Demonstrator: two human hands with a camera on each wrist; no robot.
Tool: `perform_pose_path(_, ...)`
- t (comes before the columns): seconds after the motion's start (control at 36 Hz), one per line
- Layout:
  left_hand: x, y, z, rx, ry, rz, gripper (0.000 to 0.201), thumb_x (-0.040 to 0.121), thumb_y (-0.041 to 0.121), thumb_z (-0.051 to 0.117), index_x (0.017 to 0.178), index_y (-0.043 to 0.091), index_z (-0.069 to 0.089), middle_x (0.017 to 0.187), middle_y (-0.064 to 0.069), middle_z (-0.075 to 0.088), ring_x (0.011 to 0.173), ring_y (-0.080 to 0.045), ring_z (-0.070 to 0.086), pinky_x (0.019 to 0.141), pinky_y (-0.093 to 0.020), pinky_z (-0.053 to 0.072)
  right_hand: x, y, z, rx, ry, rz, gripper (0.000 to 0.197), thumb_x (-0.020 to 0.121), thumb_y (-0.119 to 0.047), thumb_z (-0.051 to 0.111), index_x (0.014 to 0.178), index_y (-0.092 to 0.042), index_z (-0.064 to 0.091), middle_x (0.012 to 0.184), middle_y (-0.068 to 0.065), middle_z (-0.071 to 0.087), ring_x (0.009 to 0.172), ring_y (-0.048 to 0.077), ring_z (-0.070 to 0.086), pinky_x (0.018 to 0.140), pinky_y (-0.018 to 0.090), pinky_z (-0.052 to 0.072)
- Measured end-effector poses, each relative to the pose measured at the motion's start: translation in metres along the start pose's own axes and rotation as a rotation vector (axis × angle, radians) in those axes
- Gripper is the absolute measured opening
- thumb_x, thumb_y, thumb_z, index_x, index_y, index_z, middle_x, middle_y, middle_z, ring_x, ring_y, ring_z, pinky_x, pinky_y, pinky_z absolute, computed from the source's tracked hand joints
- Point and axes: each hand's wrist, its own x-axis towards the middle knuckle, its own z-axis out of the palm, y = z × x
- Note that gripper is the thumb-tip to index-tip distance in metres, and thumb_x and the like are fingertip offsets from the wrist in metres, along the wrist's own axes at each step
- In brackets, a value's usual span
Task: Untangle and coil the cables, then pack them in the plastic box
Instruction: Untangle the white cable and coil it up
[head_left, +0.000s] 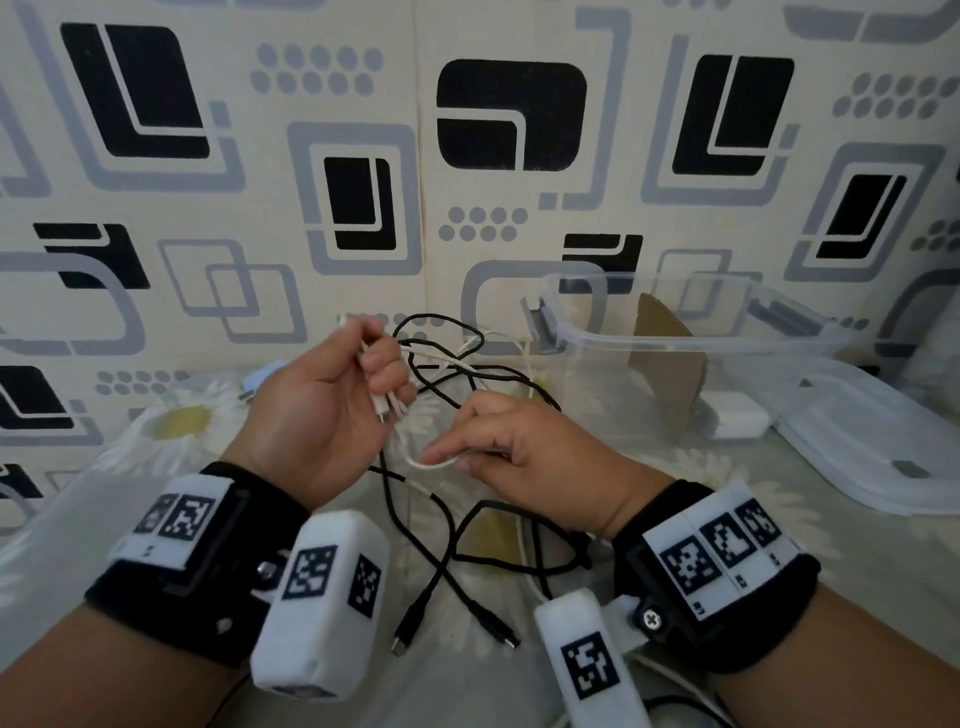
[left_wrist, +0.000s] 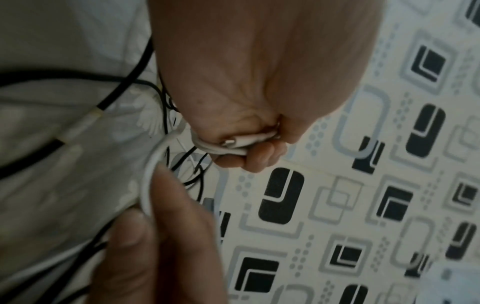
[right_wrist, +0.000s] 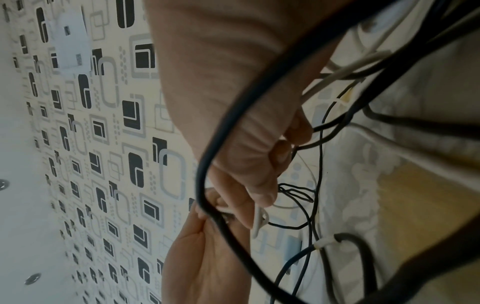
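Both hands grip the white cable (head_left: 434, 462). Left hand (head_left: 332, 400) raised, palm facing in, fingers curled round several white loops. Right hand (head_left: 524, 457) lower, thumb and forefinger pinching one white strand. Black cables (head_left: 441, 540) lie tangled on the floral sheet (head_left: 104, 499) under the hands. Clear box (head_left: 675, 338) sits open, right of the hands.

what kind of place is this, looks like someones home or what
Probably a room in a home, likely on a bed: the cables lie on a soft daisy-print sheet, against patterned wallpaper, with a clear plastic box beside them.
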Motion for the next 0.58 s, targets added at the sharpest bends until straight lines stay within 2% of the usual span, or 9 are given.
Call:
perform_pose_path(0.06, 0.0, -0.005, 0.004, 0.084, -0.006, 0.015, 0.027, 0.103, 0.026, 0.03, 0.082, 0.018, 0.045, 0.064, 0.006, 0.039, 0.055, -0.008, 0.038, 0.065, -0.022, 0.038, 0.0, -0.003, 0.001, 0.023, 0.026, -0.021, 0.025, 0.087, -0.005, 0.067, 0.108, -0.016, 0.074, 0.085, -0.014, 0.053, 0.078, -0.006, 0.051, 0.076, 0.008, 0.038)
perform_pose_path(0.14, -0.002, -0.009, 0.008, 0.211, -0.027, 0.036, 0.026, 0.103, 0.024, 0.03, 0.08, 0.017, 0.039, 0.065, 0.004, 0.04, 0.057, -0.01, 0.038, 0.066, -0.025, 0.032, 0.0, -0.006, 0.0, 0.04, 0.081, -0.064, 0.018, 0.082, -0.005, 0.072, 0.098, -0.012, 0.074, 0.082, -0.025, 0.054, 0.077, -0.011, 0.054, 0.074, 0.006, 0.039)
perform_pose_path(0.22, -0.003, -0.01, 0.005, 0.393, -0.057, 0.072, 0.024, 0.103, 0.025, 0.034, 0.08, 0.017, 0.037, 0.067, 0.005, 0.042, 0.061, -0.011, 0.039, 0.067, -0.028, 0.03, 0.0, -0.007, -0.002, 0.057, 0.128, -0.062, 0.011, 0.08, -0.005, 0.073, 0.087, -0.013, 0.07, 0.079, -0.021, 0.059, 0.069, -0.008, 0.054, 0.067, 0.006, 0.039)
perform_pose_path(0.31, -0.007, -0.01, 0.003, 0.759, -0.076, 0.116, 0.025, 0.096, 0.039, 0.038, 0.078, 0.022, 0.045, 0.07, 0.005, 0.046, 0.067, -0.015, 0.042, 0.069, -0.034, 0.031, -0.001, -0.007, -0.001, 0.059, 0.139, -0.056, 0.011, 0.079, -0.006, 0.074, 0.082, -0.013, 0.068, 0.077, -0.015, 0.062, 0.065, -0.002, 0.054, 0.065, 0.009, 0.04)
perform_pose_path(0.36, -0.012, -0.011, 0.006, 1.001, -0.09, 0.158, 0.031, 0.102, 0.037, 0.038, 0.081, 0.017, 0.047, 0.066, 0.01, 0.05, 0.065, -0.009, 0.044, 0.066, -0.025, 0.037, -0.001, -0.007, -0.001, 0.052, 0.16, -0.069, 0.011, 0.079, -0.007, 0.075, 0.08, -0.014, 0.066, 0.076, -0.017, 0.06, 0.063, -0.001, 0.053, 0.064, 0.009, 0.04)
perform_pose_path(0.42, -0.015, -0.013, 0.011, 1.116, -0.066, 0.199, 0.03, 0.105, 0.026, 0.036, 0.087, 0.006, 0.048, 0.061, 0.016, 0.052, 0.059, 0.001, 0.044, 0.06, -0.011, 0.038, -0.001, -0.006, -0.001, 0.033, 0.188, -0.085, 0.014, 0.079, -0.009, 0.076, 0.079, -0.015, 0.064, 0.073, -0.02, 0.057, 0.062, -0.001, 0.052, 0.063, 0.011, 0.041)
perform_pose_path(0.47, -0.015, -0.014, 0.011, 1.163, -0.066, 0.212, 0.028, 0.104, 0.021, 0.036, 0.087, 0.003, 0.048, 0.059, 0.018, 0.052, 0.058, 0.002, 0.045, 0.059, -0.008, 0.037, -0.001, -0.006, -0.001, 0.018, 0.212, -0.093, 0.016, 0.079, -0.01, 0.076, 0.077, -0.017, 0.062, 0.071, -0.019, 0.056, 0.061, 0.002, 0.052, 0.062, 0.016, 0.044)
perform_pose_path(0.58, -0.013, -0.014, 0.009, 1.207, -0.098, 0.222, 0.028, 0.103, 0.022, 0.038, 0.088, 0.001, 0.05, 0.064, 0.014, 0.05, 0.062, -0.001, 0.043, 0.062, -0.011, 0.037, -0.001, -0.006, 0.0, 0.047, 0.28, -0.083, 0.02, 0.08, -0.013, 0.075, 0.075, -0.017, 0.056, 0.069, -0.004, 0.061, 0.057, 0.019, 0.054, 0.057, 0.039, 0.049)
